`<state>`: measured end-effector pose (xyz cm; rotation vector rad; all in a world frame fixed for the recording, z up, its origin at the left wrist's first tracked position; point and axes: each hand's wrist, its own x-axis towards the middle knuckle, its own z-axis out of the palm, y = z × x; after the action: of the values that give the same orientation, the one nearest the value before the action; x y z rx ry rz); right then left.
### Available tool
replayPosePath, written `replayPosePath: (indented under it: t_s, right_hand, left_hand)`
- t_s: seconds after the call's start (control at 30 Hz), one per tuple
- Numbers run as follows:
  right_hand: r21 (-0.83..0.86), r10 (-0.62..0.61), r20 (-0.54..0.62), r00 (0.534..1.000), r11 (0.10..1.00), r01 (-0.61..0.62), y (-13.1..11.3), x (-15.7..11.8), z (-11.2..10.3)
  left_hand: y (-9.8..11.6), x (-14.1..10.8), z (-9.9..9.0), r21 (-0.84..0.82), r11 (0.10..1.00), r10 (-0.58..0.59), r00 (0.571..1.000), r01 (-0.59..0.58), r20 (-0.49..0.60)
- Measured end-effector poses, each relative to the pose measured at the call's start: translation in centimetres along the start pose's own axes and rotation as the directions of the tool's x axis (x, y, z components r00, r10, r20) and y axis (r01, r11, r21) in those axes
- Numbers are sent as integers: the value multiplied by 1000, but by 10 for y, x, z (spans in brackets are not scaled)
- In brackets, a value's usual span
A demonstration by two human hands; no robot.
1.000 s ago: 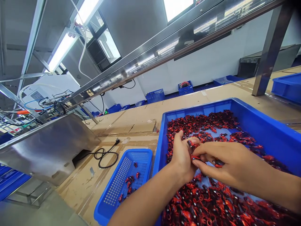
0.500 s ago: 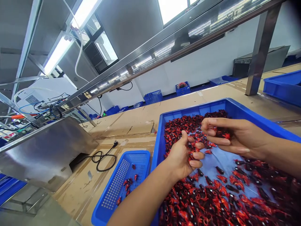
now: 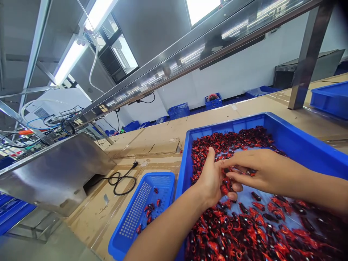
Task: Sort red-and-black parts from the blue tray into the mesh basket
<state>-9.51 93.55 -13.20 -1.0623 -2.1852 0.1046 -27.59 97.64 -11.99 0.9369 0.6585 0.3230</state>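
Observation:
My left hand [image 3: 213, 181] is cupped above a large blue tray [image 3: 187, 159], thumb up and fingers curled round several small glossy red-and-black pieces [image 3: 226, 186]. From the right, my right hand [image 3: 251, 168] reaches over it, palm down, with thumb and index finger at the left palm. Between the bent right fingers shows a dark piece with some red; the rest of that grip is hidden. Beneath both hands, many like pieces [image 3: 239, 232] lie heaped in the tray, with the pale blue floor showing between the heaps.
Left of the tray stands a smaller perforated blue basket [image 3: 141, 188] with several of the pieces. A black power cord with a plug [image 3: 119, 181] lies on the cardboard-covered table [image 3: 152, 145]. A metal post [image 3: 310, 58] rises behind the tray, near another blue bin [image 3: 330, 99].
My right hand has moved left and down, turning palm down, so its fingertips now meet the left palm. The left hand stays nearly in place. The view has shifted slightly.

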Motion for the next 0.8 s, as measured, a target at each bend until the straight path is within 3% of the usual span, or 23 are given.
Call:
replayPosePath:
  t_s: [0.1, 0.2, 0.27, 0.3, 0.33, 0.37, 0.43, 0.47, 0.53, 0.6, 0.63, 0.7, 0.73, 0.77, 0.8]
  right_hand:
    - [13, 35, -86, 996, 999, -34, -1, -3, 0]
    - [67, 84, -162, 983, 995, -74, -5, -3, -2]
    - [227, 235, -190, 953, 955, -190, -10, 0, -4]
    - [383, 355, -186, 916, 885, -265, -12, 2, -6]
    - [572, 486, -161, 859, 755, -320, -14, 5, -7]
    - [752, 603, -114, 789, 571, -328, -15, 7, -9]
    - [956, 744, 3, 668, 194, -220, -15, 11, -11]
    - [984, 778, 41, 626, 76, -159, -13, 12, -11]
    - [990, 799, 89, 594, -5, -143, -9, 13, -11]
    - [962, 776, 114, 620, 68, -263, -4, 12, -8]
    - [917, 744, 101, 661, 188, -352, -2, 11, -7]
    - [699, 591, -3, 807, 578, -421, 4, 8, -6]
    - [523, 448, -54, 892, 774, -357, 6, 6, -5]
    - [333, 274, -87, 958, 914, -231, 9, 4, -5]
    - [158, 96, -95, 991, 984, -80, 11, 2, -6]
  left_hand:
    - [-2, 4, -3, -99, 995, 0, 1000, -3, -29]
    - [-2, 7, -5, -212, 976, 24, 991, -53, -133]
    - [-2, 9, -5, -273, 956, 57, 982, -105, -179]
    - [-1, 9, -5, -295, 947, 71, 980, -124, -186]
    - [-1, 8, -4, -310, 941, 81, 980, -136, -183]
    - [0, 7, -3, -320, 938, 82, 981, -135, -174]
    - [1, 6, -2, -324, 939, 72, 986, -118, -152]
    - [1, 6, -1, -321, 940, 71, 987, -114, -144]
    - [2, 5, -1, -315, 942, 81, 988, -118, -129]
    - [1, 6, -1, -305, 944, 93, 989, -124, -116]
    - [1, 7, -1, -299, 945, 100, 988, -131, -116]
    - [0, 8, -2, -269, 951, 120, 984, -153, -135]
    - [-1, 9, -2, -240, 956, 136, 979, -170, -152]
    - [-2, 9, -1, -202, 961, 157, 972, -191, -172]
    - [-3, 10, -1, -155, 965, 182, 964, -213, -192]
